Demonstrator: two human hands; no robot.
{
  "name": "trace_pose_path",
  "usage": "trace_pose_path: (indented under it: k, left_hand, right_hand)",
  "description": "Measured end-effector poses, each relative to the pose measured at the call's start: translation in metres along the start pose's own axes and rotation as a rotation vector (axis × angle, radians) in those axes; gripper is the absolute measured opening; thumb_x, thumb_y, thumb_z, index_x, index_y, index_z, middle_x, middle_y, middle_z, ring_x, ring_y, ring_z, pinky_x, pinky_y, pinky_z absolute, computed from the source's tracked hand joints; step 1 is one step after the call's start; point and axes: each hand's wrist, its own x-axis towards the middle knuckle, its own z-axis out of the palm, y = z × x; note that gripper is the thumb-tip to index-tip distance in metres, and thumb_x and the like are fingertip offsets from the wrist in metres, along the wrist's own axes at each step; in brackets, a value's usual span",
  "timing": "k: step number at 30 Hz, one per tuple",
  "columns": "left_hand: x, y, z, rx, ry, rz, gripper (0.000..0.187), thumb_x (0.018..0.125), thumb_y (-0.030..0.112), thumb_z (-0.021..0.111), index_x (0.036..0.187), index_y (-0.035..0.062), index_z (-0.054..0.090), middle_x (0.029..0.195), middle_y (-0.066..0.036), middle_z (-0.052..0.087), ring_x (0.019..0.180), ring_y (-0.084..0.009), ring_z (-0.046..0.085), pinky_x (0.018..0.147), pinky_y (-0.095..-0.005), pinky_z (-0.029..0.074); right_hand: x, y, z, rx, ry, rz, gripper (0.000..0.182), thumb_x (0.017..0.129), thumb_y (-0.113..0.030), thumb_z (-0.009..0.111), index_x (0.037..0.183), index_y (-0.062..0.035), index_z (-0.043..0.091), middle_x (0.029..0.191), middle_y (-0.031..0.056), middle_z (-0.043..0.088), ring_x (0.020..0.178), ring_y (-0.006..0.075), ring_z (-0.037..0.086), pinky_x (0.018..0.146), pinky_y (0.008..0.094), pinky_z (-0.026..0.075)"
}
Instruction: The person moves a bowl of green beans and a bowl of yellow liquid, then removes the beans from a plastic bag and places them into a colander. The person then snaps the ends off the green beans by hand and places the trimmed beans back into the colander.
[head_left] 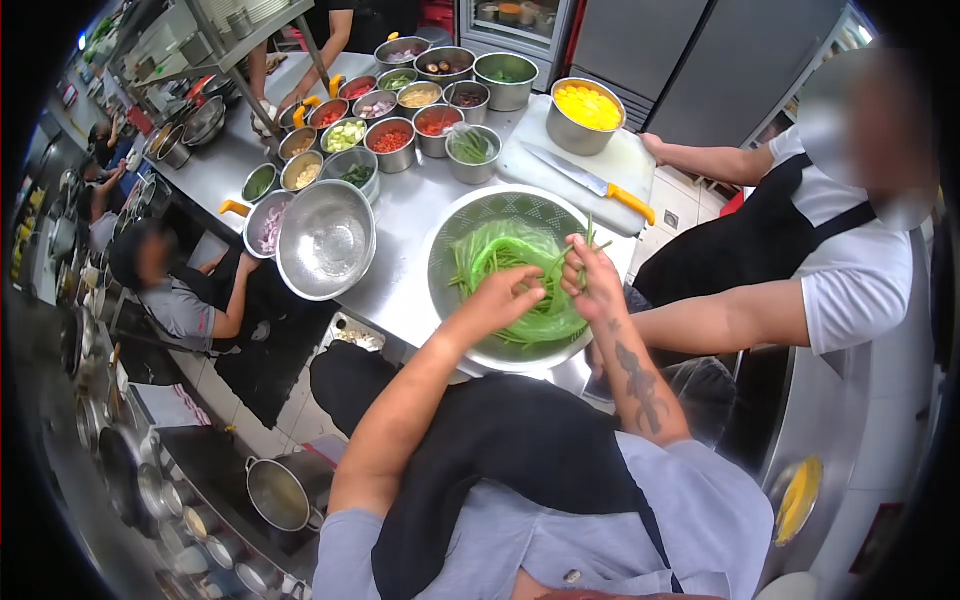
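A large metal colander (455, 245) stands on the steel table, with a green plastic bag (510, 240) of green beans (520, 325) inside it. Over the bag is my left hand (505, 298), its fingers curled, thumb and fingertips close together; whether anything small is between them I cannot make out. To its right, above the colander's right side, my right hand (590, 275) is closed around a few green beans (592, 236), which stick out above the fingers.
A knife (590, 183) with a yellow handle lies on a white cutting board (520, 165), beside a pot of yellow pieces (585, 107). Several metal containers of chopped vegetables (390, 142) stand behind. A person (770, 250) is close on the right; another holds a bowl (325, 240) at left.
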Motion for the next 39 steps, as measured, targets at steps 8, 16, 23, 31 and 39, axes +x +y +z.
trace_pose_path:
  k: [8,16,23,31,39]
  left_hand:
    - [-0.002,-0.002,0.013,-0.089,0.070,0.058,0.011,0.095,0.010,0.061,0.099,0.0001,0.062,0.076,0.006,0.056,0.061,0.0010,0.044,0.052,-0.0180,0.034]
    - [-0.009,-0.006,0.018,-0.209,0.073,-0.063,0.019,0.097,0.017,0.057,0.101,-0.0001,0.064,0.078,0.002,0.059,0.066,-0.0037,0.051,0.060,-0.0200,0.043]
    - [-0.009,-0.006,0.017,-0.228,0.079,-0.069,0.023,0.097,0.016,0.052,0.100,-0.0012,0.066,0.076,-0.001,0.060,0.065,-0.0064,0.054,0.061,-0.0208,0.046]
    - [0.011,-0.048,0.003,0.140,0.227,-0.155,0.022,0.094,0.016,0.051,0.090,-0.0004,0.066,0.072,-0.009,0.062,0.059,-0.0240,0.058,0.057,-0.0334,0.048]
    - [0.016,-0.040,0.021,0.677,0.135,0.289,0.013,0.088,0.010,0.056,0.097,0.0040,0.063,0.091,-0.017,0.058,0.081,-0.0367,0.061,0.069,-0.0474,0.049]
  right_hand:
    - [-0.008,0.009,0.008,-0.167,-0.067,0.110,0.018,0.096,-0.026,0.061,0.101,-0.0083,0.058,0.067,-0.0037,0.045,0.046,0.0067,0.036,0.040,0.0223,0.029]
    - [-0.004,0.007,0.007,-0.128,0.019,0.034,0.019,0.097,-0.028,0.060,0.096,-0.0099,0.056,0.066,-0.0026,0.045,0.046,0.0075,0.037,0.040,0.0231,0.030]
    - [-0.004,0.018,0.007,-0.070,0.031,-0.019,0.020,0.100,-0.029,0.054,0.093,-0.0112,0.052,0.067,-0.0018,0.045,0.047,0.0080,0.038,0.040,0.0240,0.030]
    - [-0.005,0.010,0.008,-0.273,0.098,-0.342,0.023,0.103,-0.030,0.048,0.090,-0.0112,0.050,0.072,-0.0005,0.051,0.051,0.0074,0.041,0.042,0.0238,0.033]
    - [-0.004,0.003,-0.022,0.070,0.158,-0.041,0.019,0.098,-0.031,0.056,0.094,-0.0132,0.051,0.075,0.0021,0.052,0.053,0.0100,0.041,0.042,0.0246,0.032]
